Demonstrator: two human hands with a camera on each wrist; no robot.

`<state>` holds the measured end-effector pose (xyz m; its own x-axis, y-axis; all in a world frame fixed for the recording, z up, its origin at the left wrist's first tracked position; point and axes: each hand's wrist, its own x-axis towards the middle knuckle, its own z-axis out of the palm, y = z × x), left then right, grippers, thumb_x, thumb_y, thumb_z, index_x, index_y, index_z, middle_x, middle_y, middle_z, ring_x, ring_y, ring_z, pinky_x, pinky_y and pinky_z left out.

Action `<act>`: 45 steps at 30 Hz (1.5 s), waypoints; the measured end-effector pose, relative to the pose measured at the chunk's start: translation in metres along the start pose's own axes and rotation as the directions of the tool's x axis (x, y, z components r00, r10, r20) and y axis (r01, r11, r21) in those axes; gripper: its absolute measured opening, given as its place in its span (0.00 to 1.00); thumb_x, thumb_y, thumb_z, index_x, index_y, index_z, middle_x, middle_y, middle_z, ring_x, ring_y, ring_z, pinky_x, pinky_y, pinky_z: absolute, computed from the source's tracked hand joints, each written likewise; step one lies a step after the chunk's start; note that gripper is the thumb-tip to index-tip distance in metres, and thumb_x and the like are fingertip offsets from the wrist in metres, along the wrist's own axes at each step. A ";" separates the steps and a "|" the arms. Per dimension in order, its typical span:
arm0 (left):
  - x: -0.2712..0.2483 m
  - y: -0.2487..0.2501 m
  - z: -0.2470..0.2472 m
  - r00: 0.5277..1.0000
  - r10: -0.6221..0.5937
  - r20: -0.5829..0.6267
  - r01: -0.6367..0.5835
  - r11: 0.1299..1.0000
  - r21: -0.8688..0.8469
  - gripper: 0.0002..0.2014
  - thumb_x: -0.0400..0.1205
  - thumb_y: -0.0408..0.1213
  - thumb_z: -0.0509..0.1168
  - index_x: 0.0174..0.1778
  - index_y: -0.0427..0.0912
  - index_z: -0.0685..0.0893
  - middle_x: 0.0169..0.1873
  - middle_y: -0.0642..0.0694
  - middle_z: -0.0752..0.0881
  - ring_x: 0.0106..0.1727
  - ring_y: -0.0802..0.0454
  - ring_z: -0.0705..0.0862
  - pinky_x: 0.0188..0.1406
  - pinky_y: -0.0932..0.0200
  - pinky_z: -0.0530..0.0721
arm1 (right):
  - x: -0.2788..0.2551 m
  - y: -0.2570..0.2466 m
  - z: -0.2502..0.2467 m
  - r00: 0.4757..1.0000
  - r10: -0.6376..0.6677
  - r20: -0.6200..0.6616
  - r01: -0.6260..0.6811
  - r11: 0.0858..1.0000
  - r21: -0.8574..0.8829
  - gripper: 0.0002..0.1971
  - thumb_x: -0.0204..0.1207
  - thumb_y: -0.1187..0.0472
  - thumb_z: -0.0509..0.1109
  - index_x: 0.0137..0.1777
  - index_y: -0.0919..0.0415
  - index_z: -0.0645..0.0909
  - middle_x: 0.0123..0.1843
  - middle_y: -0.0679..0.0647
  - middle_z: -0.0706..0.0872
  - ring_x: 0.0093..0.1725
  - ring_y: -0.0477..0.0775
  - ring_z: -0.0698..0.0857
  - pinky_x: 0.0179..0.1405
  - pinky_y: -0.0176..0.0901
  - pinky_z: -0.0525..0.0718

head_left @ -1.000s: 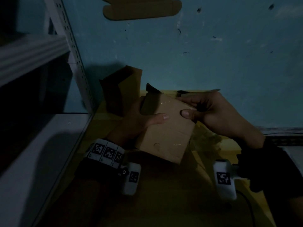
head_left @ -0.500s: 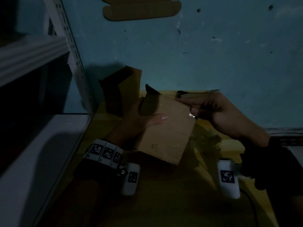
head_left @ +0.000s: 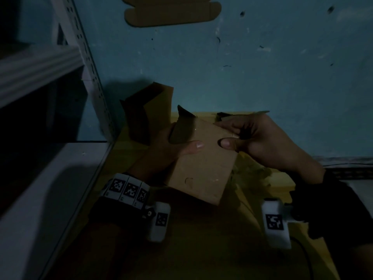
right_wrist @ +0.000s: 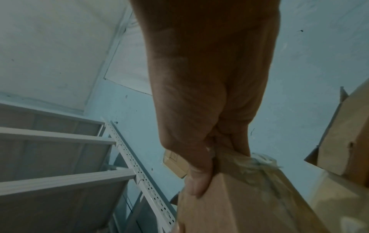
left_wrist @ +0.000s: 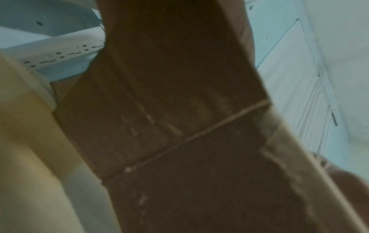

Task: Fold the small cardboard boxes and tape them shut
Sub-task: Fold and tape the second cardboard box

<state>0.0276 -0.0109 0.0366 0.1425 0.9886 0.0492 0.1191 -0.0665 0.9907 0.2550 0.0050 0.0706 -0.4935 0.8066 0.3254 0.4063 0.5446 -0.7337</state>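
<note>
— Count, please.

— Cardboard, three pieces in view. One small box (head_left: 201, 158) held up between the two hands; one partly folded box (head_left: 147, 116) standing behind it near the wall; one flat blank (head_left: 171, 13) stuck up high on the wall. Hands: two. Wrist units with black-and-white markers: one on each arm.

— The hands?

— Left hand (head_left: 161, 150) wrapped round the box's left side, thumb laid across the top face. Right hand (head_left: 260, 142) clamped on the far right corner — thumb on the top face, fingers curled behind the edge. The two thumb tips near each other, not touching.

— Surface and room?

— Yellow tabletop (head_left: 201, 249), dim. Blue-green wall (head_left: 262, 67) with scuff marks. White metal shelving (head_left: 90, 63) with a slotted upright on the left, its shelves running off to the side.

— The box itself?

— Plain brown, closed into a block, tilted with the near end lower, above the table. A small curved cut near the lower end of the top face. Clear tape (right_wrist: 259, 164), wrinkled, along the edge by the right fingers; from the left wrist, a seam line crossing the underside. A dark flap (head_left: 183, 116) sticks up at the far left corner.
</note>
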 end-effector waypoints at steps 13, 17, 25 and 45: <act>-0.003 0.006 0.002 1.000 0.022 -0.009 -0.021 0.999 0.045 0.31 0.59 0.54 0.77 0.58 0.61 0.76 0.55 0.56 0.84 0.54 0.55 0.87 0.50 0.53 0.86 | -0.005 -0.014 -0.006 0.996 -0.070 0.062 0.079 0.983 -0.165 0.24 0.80 0.80 0.65 0.68 0.57 0.87 0.48 0.32 0.92 0.47 0.33 0.90 0.44 0.22 0.81; -0.003 0.006 0.002 1.000 -0.005 -0.003 0.005 0.998 0.061 0.34 0.58 0.55 0.77 0.62 0.57 0.77 0.56 0.54 0.84 0.54 0.53 0.87 0.51 0.52 0.87 | -0.007 -0.016 -0.013 0.996 -0.059 0.073 0.067 0.990 -0.123 0.25 0.81 0.80 0.66 0.69 0.53 0.85 0.58 0.47 0.93 0.56 0.42 0.91 0.55 0.32 0.87; -0.002 0.001 -0.004 0.998 -0.055 0.004 0.055 0.998 0.000 0.25 0.64 0.47 0.76 0.57 0.44 0.83 0.48 0.44 0.90 0.42 0.51 0.92 0.35 0.61 0.88 | -0.008 -0.012 -0.006 0.997 0.027 0.077 -0.026 1.000 -0.012 0.18 0.85 0.69 0.67 0.72 0.56 0.84 0.54 0.49 0.94 0.56 0.48 0.91 0.56 0.46 0.89; 0.003 -0.005 -0.008 0.995 -0.052 0.085 0.046 0.996 0.070 0.21 0.60 0.54 0.76 0.47 0.52 0.86 0.41 0.51 0.92 0.44 0.52 0.92 0.46 0.53 0.89 | -0.009 -0.008 -0.010 0.986 -0.032 0.161 0.049 0.993 -0.104 0.20 0.83 0.75 0.67 0.68 0.54 0.84 0.54 0.38 0.93 0.53 0.35 0.91 0.49 0.24 0.82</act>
<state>0.0191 -0.0062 0.0331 0.2195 0.9755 -0.0135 0.1944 -0.0301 0.9805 0.2644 -0.0044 0.0797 -0.6235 0.7412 0.2487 0.4593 0.6047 -0.6507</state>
